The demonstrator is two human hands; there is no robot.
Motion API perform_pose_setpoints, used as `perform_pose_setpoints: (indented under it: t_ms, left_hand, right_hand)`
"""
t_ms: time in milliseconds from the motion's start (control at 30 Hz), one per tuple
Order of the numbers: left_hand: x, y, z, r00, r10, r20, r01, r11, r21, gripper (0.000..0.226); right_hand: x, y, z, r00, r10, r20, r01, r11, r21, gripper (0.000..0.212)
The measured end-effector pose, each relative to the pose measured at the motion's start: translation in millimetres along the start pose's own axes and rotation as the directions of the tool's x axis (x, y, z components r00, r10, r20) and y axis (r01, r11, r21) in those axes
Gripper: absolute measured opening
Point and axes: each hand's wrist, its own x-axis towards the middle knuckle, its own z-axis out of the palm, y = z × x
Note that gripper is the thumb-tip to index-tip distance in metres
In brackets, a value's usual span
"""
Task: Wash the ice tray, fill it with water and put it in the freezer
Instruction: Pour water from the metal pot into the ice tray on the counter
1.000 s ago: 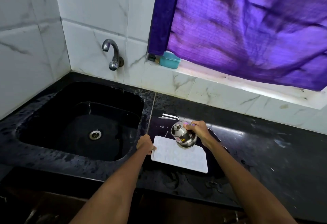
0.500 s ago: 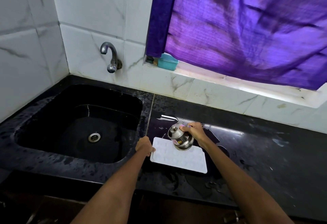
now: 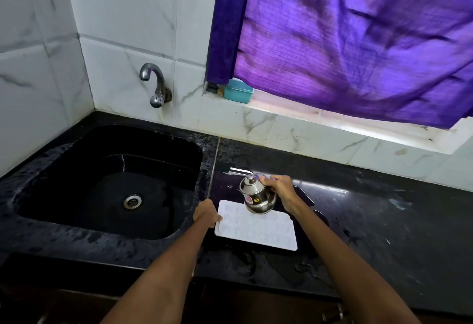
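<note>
Ice tray: the white ice tray [image 3: 256, 226] lies flat on the black counter [image 3: 371, 211], just right of the sink [image 3: 107, 185], with its long side running left to right; laid level so that water can settle evenly into its cells.
Left hand: the left hand [image 3: 206, 213] has its fingers curled over the tray's left edge and grips it; judged a steadying hold, keeping the light tray from sliding during filling.
Right hand: the right hand [image 3: 279, 188] is wrapped round the far side of a small steel pot [image 3: 257, 197], fingers closed on its body.
Steel pot: held above the tray's far edge, tipped towards the left with its mouth lowest; the tilt suits pouring into the cells below. No stream of water can be made out.
Step in hand: judged to be the filling stage; whether any cells already hold water cannot be told.
Counter surface: wet patches glisten around and near the tray.
Tap: the wall tap [image 3: 153, 85] stands over the sink's far side, with no water visible from it.
Window ledge: a teal box [image 3: 238, 91] sits beneath the purple curtain [image 3: 345, 41], well apart from the work.
</note>
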Motion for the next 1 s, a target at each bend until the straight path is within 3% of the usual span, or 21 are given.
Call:
perform_pose_setpoints:
  t_ms: [200, 633, 1000]
  left_hand:
    - [3.1, -0.2, 1.2, 1.000, 0.010, 0.003, -0.010, 1.000, 0.001, 0.041]
    - [6.4, -0.1, 4.2, 1.000, 0.000, -0.012, 0.000, 0.999, 0.039, 0.042]
    - [9.1, -1.5, 6.8, 1.000, 0.011, -0.016, -0.010, 0.999, 0.030, 0.040]
  right_hand:
    - [1.7, -4.2, -8.3, 0.999, 0.015, -0.052, -0.014, 1.000, 0.027, 0.057]
    - [-10.5, 5.1, -16.5, 0.994, -0.028, -0.109, 0.004, 0.976, -0.216, 0.049]
    - [-12.2, 5.9, -20.4, 0.990, -0.033, -0.137, -0.001, 0.970, -0.243, 0.053]
